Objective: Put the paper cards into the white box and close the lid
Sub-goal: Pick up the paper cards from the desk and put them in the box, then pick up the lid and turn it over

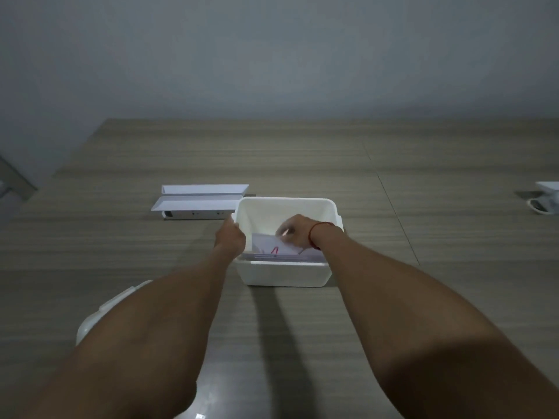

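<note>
The white box [284, 267] stands open around the middle of the wood-grain desk [423, 237], its lid [99, 309] lying apart toward the near left edge, mostly hidden under the left forearm. The left hand [230, 239] is closed on the box's left rim, fingers curled over the wall. The right hand [295, 231] reaches down inside the box, fingers pinched on the paper cards [272, 247] — white sheets with a red mark, leaning against the near wall inside. A red string [314, 235] circles the right wrist. Just behind the box's left far corner sit two long white trays [199, 198] — side by side, atop a flat white device. Another white object [547, 196] shows at the right edge.
</note>
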